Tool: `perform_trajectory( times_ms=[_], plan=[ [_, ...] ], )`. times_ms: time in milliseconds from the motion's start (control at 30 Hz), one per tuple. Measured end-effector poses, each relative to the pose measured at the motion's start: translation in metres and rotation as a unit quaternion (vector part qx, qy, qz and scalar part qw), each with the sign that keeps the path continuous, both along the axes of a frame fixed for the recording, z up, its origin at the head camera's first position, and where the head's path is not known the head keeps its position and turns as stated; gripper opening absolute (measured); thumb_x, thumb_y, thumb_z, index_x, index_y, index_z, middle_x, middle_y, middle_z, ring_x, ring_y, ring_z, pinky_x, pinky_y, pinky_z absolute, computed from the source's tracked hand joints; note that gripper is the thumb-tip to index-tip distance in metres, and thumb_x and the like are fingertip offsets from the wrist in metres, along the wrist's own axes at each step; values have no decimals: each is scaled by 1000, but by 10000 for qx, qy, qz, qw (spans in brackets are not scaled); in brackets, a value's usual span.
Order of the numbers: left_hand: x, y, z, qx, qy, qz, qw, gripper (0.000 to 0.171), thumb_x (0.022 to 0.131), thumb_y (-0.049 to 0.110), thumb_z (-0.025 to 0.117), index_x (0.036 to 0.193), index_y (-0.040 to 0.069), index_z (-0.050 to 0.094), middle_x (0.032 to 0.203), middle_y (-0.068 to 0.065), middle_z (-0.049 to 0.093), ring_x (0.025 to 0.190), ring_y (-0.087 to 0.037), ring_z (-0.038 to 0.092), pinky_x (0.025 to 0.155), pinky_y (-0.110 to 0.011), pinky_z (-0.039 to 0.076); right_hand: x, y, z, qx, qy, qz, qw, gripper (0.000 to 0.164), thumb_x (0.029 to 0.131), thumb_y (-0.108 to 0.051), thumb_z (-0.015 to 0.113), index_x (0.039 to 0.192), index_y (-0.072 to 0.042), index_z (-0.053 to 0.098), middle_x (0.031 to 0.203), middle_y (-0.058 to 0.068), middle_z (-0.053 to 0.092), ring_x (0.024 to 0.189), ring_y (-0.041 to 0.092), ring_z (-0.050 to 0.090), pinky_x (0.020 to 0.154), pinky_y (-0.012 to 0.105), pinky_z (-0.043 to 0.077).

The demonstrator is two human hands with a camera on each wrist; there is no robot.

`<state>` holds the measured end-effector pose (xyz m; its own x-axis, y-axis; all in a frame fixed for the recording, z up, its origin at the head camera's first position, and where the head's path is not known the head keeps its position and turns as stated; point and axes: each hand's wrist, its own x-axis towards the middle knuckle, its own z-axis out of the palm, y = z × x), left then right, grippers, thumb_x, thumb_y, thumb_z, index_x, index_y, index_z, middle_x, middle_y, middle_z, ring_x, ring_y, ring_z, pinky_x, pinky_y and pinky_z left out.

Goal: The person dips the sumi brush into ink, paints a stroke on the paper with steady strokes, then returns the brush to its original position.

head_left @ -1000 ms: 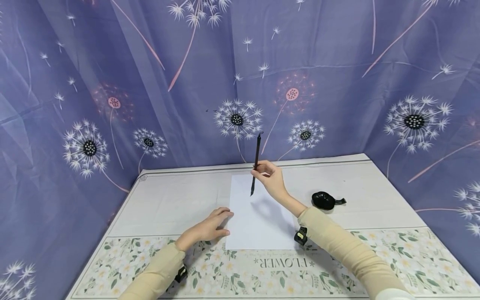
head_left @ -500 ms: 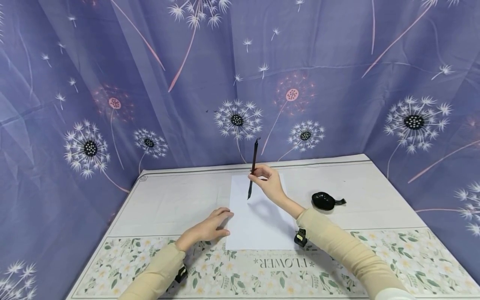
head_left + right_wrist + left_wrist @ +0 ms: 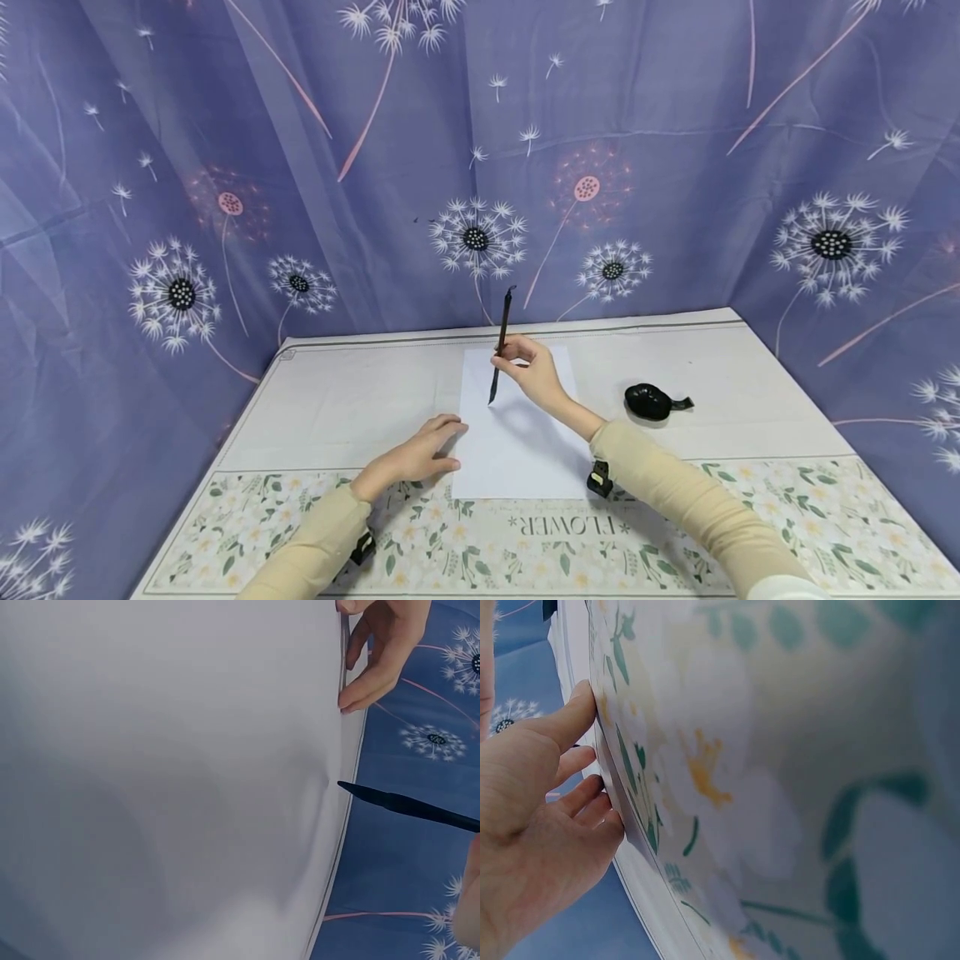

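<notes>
A dark writing brush (image 3: 504,321) is pinched by my right hand (image 3: 536,371), nearly upright over a white sheet of paper (image 3: 517,467). In the right wrist view the brush's pointed dark tip (image 3: 360,792) is a little apart from the paper. My left hand (image 3: 420,450) rests at the paper's left edge, its fingers spread and its fingertips touching the edge. In the left wrist view the left hand (image 3: 547,787) lies against the flowered cloth, holding nothing. No mark shows on the paper.
A small black dish with a short handle (image 3: 648,402) stands to the right of the paper. The tablecloth (image 3: 360,400) is white with a flowered front band. A purple dandelion curtain (image 3: 375,167) hangs behind and at both sides.
My right hand has moved left and down toward me with the brush, and the tip is lower over the paper. The left hand has stayed in place.
</notes>
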<state>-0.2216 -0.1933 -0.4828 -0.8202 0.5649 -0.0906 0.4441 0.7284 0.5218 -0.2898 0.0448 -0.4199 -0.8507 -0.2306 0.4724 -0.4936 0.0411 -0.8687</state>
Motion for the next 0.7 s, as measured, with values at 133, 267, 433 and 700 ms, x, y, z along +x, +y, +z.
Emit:
perform_trajectory(
  times_ms=[133,267,433,700],
  plan=[
    [0,0,-1,6,-5,-11,10000,61,95,25,63,145,2,38,153,-22,29,141,-38,30,109,-52,39,0,-1,-2,46,-23,25,10000,19,86,1,71,101,9,65,89,29,66,78,6,64,73,17,56],
    [0,-1,-2,-11,25,-15,10000,61,95,26,63,145,3,38,153,-22,28,141,-38,30,108,-52,40,1,-1,-3,114,-37,42,9999,21,86,0,71,103,10,65,90,29,67,78,7,65,73,18,57],
    [0,-1,-2,-20,18,-11,10000,61,95,26,63,145,3,38,153,-21,28,141,-38,30,108,-52,40,1,-1,-4,159,-173,86,9997,20,85,2,70,103,9,66,92,29,68,79,9,65,74,19,57],
    [0,-1,-1,-35,39,-54,10000,61,95,27,62,146,3,38,153,-22,29,141,-38,30,109,-52,40,1,-1,-4,303,-216,57,9993,22,85,2,70,106,9,66,94,28,68,82,11,65,77,23,58]
  ],
)
